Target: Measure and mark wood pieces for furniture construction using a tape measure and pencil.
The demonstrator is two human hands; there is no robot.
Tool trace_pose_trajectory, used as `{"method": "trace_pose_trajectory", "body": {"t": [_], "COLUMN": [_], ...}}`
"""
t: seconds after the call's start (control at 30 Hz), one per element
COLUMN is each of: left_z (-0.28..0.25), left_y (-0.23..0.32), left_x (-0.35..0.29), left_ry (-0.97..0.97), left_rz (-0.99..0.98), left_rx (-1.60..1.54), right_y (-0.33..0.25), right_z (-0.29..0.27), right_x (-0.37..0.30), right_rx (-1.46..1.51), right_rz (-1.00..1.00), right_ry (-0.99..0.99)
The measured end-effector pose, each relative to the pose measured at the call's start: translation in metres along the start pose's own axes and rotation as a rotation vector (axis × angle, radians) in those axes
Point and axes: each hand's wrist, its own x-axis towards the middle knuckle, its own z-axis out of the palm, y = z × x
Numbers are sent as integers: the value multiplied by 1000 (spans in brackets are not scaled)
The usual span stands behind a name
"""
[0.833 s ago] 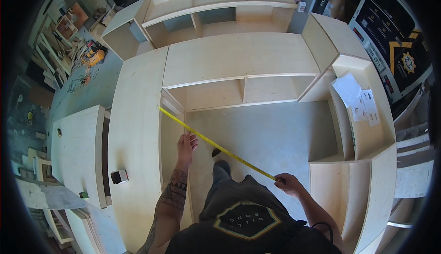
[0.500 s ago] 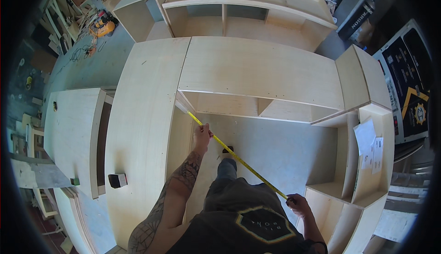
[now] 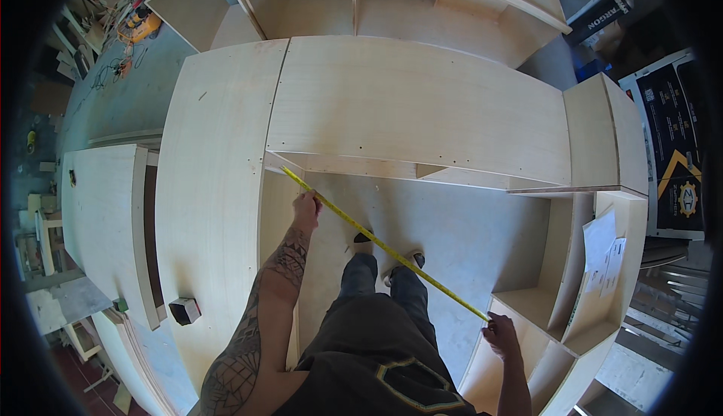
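Observation:
A yellow tape measure [image 3: 399, 257] is stretched diagonally over the floor between my hands. My left hand [image 3: 306, 209] pinches the blade a little short of its far end, which points to the inner corner of the pale plywood cabinet [image 3: 414, 107]. On the right, my right hand [image 3: 500, 335] is closed around the other end of the tape, beside the low open shelves; its fingers hide whatever case is there. Both my feet stand on the grey floor, inside the U-shaped cabinet run.
Left of me runs a long plywood top [image 3: 215, 167] with a small black-and-white box [image 3: 184, 310] on it. Paper sheets [image 3: 600, 239] lie on the right shelf unit. Beyond the front cabinet stands another open-fronted one [image 3: 316, 9]. An orange tool [image 3: 139, 26] with cables lies far left.
My left hand has shifted left with the tape's far end, and my right hand slightly right and down. My second foot now shows. The whole view has shifted.

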Motion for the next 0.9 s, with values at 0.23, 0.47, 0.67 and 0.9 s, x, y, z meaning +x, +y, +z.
{"method": "trace_pose_trajectory", "body": {"t": [0.23,0.47,0.67,0.9], "left_z": [-4,38,64,45], "left_y": [18,7,11,26], "left_x": [43,80,129,164], "left_ry": [17,118,156,183], "left_rz": [44,118,145,4], "left_rx": [65,22,-158,-109], "right_y": [109,52,10,-9], "right_z": [-29,40,68,76], "right_x": [-36,83,146,193], "right_rx": [251,746,825,680], "right_rz": [426,655,585,577], "right_ry": [207,63,71,205]}}
